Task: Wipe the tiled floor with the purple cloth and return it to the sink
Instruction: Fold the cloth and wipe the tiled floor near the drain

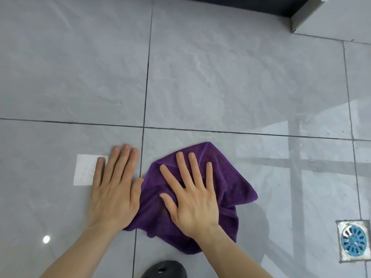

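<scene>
A crumpled purple cloth (230, 189) lies on the glossy grey tiled floor (220, 77), low in the middle of the view. My right hand (192, 199) presses flat on top of it with fingers spread. My left hand (114, 187) rests flat on the bare tile just left of the cloth, fingers together, its thumb touching the cloth's left edge. No sink is in view.
A square metal floor drain with a blue grate (353, 240) sits at the lower right. A dark recess under a pale cabinet base (301, 19) runs along the top right. A black shoe tip (166, 269) shows at the bottom edge.
</scene>
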Demonstrator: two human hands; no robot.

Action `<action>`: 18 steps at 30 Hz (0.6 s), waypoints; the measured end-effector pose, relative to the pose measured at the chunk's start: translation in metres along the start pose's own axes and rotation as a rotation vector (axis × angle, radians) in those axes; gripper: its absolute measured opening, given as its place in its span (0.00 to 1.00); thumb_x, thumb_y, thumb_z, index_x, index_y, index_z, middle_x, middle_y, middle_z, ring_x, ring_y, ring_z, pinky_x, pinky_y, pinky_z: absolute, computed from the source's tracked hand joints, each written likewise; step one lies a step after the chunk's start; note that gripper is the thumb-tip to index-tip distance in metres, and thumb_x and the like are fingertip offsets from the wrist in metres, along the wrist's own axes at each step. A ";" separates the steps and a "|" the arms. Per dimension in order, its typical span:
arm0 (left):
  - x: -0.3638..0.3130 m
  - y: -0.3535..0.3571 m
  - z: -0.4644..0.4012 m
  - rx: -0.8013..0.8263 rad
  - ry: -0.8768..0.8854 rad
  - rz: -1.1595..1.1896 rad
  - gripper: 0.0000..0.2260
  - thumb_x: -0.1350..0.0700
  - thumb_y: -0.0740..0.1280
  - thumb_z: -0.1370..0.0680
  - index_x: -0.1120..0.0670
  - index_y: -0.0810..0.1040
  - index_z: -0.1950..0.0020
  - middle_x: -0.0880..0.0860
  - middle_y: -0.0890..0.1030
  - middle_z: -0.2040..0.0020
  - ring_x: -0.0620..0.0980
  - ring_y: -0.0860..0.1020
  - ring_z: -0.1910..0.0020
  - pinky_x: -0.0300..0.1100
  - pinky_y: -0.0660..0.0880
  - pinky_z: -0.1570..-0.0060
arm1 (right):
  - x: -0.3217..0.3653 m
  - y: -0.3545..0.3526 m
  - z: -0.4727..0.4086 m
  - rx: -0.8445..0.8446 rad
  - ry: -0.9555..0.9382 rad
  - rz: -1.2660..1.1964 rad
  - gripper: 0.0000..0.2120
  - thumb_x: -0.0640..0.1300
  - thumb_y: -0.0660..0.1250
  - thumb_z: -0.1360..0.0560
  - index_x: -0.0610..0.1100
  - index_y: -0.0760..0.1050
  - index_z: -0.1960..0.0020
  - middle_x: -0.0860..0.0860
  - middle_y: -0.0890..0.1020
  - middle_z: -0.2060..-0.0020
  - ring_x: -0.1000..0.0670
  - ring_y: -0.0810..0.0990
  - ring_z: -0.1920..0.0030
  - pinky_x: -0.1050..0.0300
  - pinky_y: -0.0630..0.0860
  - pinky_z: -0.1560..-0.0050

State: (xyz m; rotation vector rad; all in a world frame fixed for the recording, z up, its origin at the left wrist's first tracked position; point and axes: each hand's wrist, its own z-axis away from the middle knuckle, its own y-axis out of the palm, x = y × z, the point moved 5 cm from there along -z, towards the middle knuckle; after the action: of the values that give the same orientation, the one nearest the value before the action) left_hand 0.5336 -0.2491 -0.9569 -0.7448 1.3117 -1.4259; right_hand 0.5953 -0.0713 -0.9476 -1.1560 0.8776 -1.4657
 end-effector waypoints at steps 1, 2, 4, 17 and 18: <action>0.000 0.000 0.000 0.003 0.002 -0.002 0.29 0.47 0.49 0.17 0.55 0.55 0.17 0.54 0.56 0.16 0.54 0.53 0.16 0.58 0.50 0.19 | 0.001 -0.003 -0.008 -0.001 -0.018 -0.008 0.27 0.63 0.51 0.16 0.60 0.55 0.18 0.50 0.52 0.16 0.43 0.47 0.16 0.30 0.51 0.21; 0.000 0.000 0.000 0.007 0.002 -0.004 0.29 0.47 0.49 0.18 0.56 0.55 0.17 0.54 0.56 0.16 0.55 0.53 0.16 0.58 0.49 0.19 | 0.003 -0.006 -0.022 -0.005 -0.035 -0.012 0.26 0.61 0.50 0.15 0.59 0.54 0.18 0.50 0.52 0.16 0.43 0.47 0.16 0.31 0.51 0.20; 0.002 0.001 -0.001 0.015 0.005 -0.025 0.30 0.47 0.50 0.18 0.57 0.55 0.17 0.55 0.56 0.16 0.55 0.53 0.16 0.59 0.50 0.19 | 0.006 -0.013 -0.061 -0.038 -0.054 -0.024 0.25 0.58 0.49 0.14 0.58 0.54 0.18 0.51 0.52 0.16 0.44 0.47 0.16 0.35 0.50 0.19; 0.003 0.000 -0.001 0.047 -0.006 0.011 0.30 0.44 0.49 0.18 0.53 0.53 0.17 0.52 0.56 0.16 0.52 0.52 0.16 0.60 0.50 0.19 | -0.026 -0.040 -0.144 -0.236 0.078 -0.051 0.24 0.52 0.50 0.14 0.50 0.58 0.18 0.51 0.57 0.17 0.45 0.51 0.16 0.41 0.52 0.18; 0.003 0.000 -0.001 0.049 -0.006 0.011 0.30 0.44 0.50 0.18 0.53 0.53 0.17 0.51 0.55 0.16 0.52 0.52 0.16 0.59 0.50 0.19 | -0.038 -0.041 -0.140 -0.252 0.132 -0.049 0.24 0.51 0.50 0.14 0.50 0.58 0.18 0.51 0.58 0.17 0.45 0.52 0.16 0.41 0.52 0.18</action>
State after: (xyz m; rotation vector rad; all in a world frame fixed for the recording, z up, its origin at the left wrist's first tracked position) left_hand 0.5319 -0.2516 -0.9579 -0.7083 1.2704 -1.4412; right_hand 0.4493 -0.0321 -0.9548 -1.2829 1.1588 -1.5156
